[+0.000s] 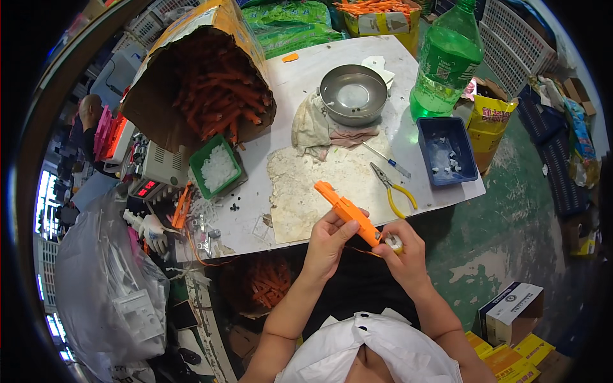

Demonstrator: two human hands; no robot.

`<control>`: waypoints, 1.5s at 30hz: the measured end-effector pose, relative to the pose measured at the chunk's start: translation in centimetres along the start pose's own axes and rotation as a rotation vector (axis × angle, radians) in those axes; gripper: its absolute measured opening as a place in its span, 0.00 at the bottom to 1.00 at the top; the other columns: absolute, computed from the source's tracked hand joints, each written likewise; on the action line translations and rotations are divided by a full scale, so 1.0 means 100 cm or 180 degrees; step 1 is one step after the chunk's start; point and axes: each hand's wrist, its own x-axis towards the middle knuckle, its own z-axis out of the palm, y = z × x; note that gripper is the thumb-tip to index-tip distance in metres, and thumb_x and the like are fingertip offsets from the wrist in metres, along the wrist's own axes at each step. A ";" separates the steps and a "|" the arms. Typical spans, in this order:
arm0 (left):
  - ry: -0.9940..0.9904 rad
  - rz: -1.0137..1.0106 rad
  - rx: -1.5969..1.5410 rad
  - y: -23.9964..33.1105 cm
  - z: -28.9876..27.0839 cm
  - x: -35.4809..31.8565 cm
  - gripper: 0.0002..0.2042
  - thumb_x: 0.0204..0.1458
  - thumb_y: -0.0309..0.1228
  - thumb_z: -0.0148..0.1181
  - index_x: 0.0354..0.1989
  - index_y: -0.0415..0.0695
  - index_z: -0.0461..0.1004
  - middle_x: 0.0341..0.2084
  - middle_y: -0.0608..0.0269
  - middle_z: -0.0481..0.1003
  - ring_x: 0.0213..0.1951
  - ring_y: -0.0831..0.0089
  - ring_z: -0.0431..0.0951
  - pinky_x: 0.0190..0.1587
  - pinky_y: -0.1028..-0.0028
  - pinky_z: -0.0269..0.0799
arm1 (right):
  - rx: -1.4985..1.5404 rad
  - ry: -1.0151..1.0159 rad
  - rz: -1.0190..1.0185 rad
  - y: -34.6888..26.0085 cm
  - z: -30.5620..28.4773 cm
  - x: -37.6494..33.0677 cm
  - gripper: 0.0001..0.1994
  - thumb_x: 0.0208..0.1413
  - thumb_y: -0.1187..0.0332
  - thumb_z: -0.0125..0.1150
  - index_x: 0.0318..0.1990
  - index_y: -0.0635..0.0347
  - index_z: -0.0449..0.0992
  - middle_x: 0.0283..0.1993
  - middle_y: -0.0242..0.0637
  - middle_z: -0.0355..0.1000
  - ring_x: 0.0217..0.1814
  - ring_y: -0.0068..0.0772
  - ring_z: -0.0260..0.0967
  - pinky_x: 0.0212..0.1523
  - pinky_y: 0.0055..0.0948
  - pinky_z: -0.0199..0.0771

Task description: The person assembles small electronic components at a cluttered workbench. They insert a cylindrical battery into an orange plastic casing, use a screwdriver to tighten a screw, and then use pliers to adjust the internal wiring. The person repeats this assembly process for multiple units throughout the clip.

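Above the near edge of the table, my left hand is closed round a long orange plastic toy part that slants from upper left to lower right. At its lower right end, my right hand pinches a small white and yellowish piece, whose exact kind I cannot make out. Fingers hide where the two parts meet. A thin orange wire seems to run under the toy part. Just beyond my right hand lie pliers with yellow handles, jaws apart, and a screwdriver with a pale handle.
A metal bowl sits by a rag. Blue tray and green bottle stand right; a green tray of white bits and a box of orange parts stand left. A white-gloved hand shows near the left corner.
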 end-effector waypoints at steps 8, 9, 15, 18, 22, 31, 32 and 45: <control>0.0329 0.0463 0.0528 0.009 0.003 0.017 0.18 0.50 0.24 0.63 0.48 0.36 0.65 0.39 0.58 0.74 0.44 0.74 0.74 0.48 0.74 0.70 | -0.1065 -0.0165 -0.0495 -0.001 0.007 0.027 0.22 0.40 0.49 0.69 0.31 0.58 0.71 0.26 0.31 0.69 0.23 0.32 0.70 0.21 0.27 0.69; 0.0332 0.0492 0.0616 0.009 0.004 0.021 0.18 0.50 0.24 0.63 0.47 0.37 0.65 0.39 0.59 0.74 0.43 0.74 0.74 0.48 0.75 0.70 | -0.1172 -0.0148 -0.0519 0.001 0.009 0.029 0.22 0.40 0.49 0.69 0.30 0.57 0.71 0.25 0.31 0.68 0.22 0.31 0.70 0.21 0.27 0.69; 0.0335 0.0570 0.1016 0.012 0.005 0.041 0.15 0.49 0.24 0.64 0.42 0.37 0.66 0.35 0.62 0.73 0.38 0.78 0.73 0.44 0.78 0.69 | -0.1432 -0.0076 -0.0599 0.011 0.017 0.042 0.16 0.39 0.59 0.73 0.28 0.57 0.72 0.23 0.33 0.67 0.19 0.33 0.68 0.19 0.28 0.66; 0.0358 0.0556 0.1118 0.014 0.004 0.051 0.13 0.49 0.24 0.64 0.40 0.38 0.66 0.33 0.63 0.73 0.36 0.80 0.72 0.42 0.79 0.69 | -0.1508 -0.0005 -0.0727 0.017 0.021 0.050 0.14 0.42 0.59 0.71 0.26 0.55 0.71 0.21 0.31 0.67 0.17 0.32 0.67 0.18 0.27 0.66; 0.0297 0.0513 0.1082 0.016 -0.003 0.065 0.19 0.50 0.27 0.64 0.48 0.36 0.66 0.36 0.61 0.74 0.39 0.78 0.72 0.45 0.77 0.67 | -0.1554 0.0015 -0.0771 0.024 0.022 0.066 0.13 0.42 0.60 0.70 0.24 0.55 0.72 0.20 0.31 0.67 0.17 0.33 0.67 0.18 0.29 0.65; 0.0138 0.0618 0.1471 0.033 -0.005 0.107 0.29 0.55 0.33 0.58 0.63 0.38 0.56 0.48 0.56 0.73 0.48 0.74 0.71 0.51 0.75 0.65 | -0.1587 0.0337 -0.0333 0.040 0.015 0.109 0.12 0.43 0.61 0.70 0.22 0.55 0.72 0.19 0.33 0.68 0.16 0.35 0.68 0.19 0.32 0.65; 0.0086 0.0497 0.1173 0.025 -0.003 0.106 0.28 0.56 0.32 0.57 0.63 0.39 0.55 0.47 0.57 0.74 0.45 0.75 0.73 0.49 0.77 0.66 | -0.1636 0.0249 -0.0327 0.037 0.018 0.105 0.11 0.42 0.63 0.69 0.23 0.56 0.73 0.19 0.34 0.69 0.18 0.37 0.68 0.20 0.33 0.66; -0.0086 0.0510 0.0408 0.009 0.009 0.072 0.27 0.59 0.30 0.53 0.64 0.38 0.52 0.41 0.56 0.77 0.41 0.81 0.74 0.47 0.77 0.69 | -0.1218 0.0102 -0.0427 0.010 0.031 0.070 0.11 0.42 0.69 0.68 0.25 0.62 0.70 0.23 0.40 0.66 0.21 0.41 0.65 0.22 0.34 0.62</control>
